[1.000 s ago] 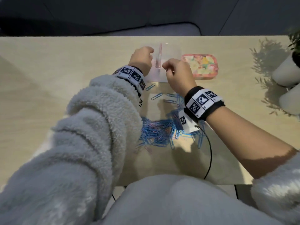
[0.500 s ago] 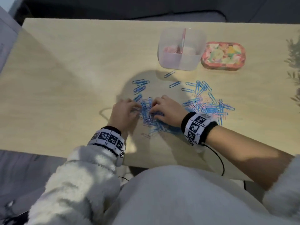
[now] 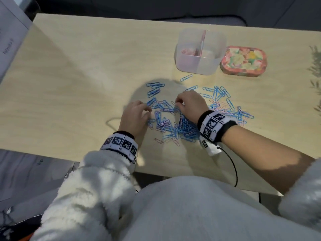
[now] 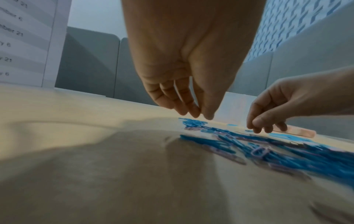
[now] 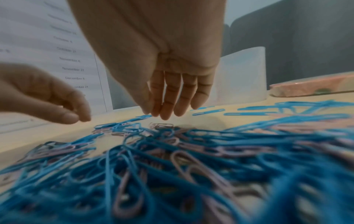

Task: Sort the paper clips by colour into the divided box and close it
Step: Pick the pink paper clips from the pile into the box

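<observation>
On the pale wooden table point(image 3: 73, 87) our left hand point(image 3: 134, 117) hovers loosely curled, holding nothing; the paper clips point(image 3: 175, 122) lie heaped between; our right hand point(image 3: 190, 105) likewise empty; we should pinch pink ones singly for the divided box point(image 3: 199, 65) beyond.
</observation>
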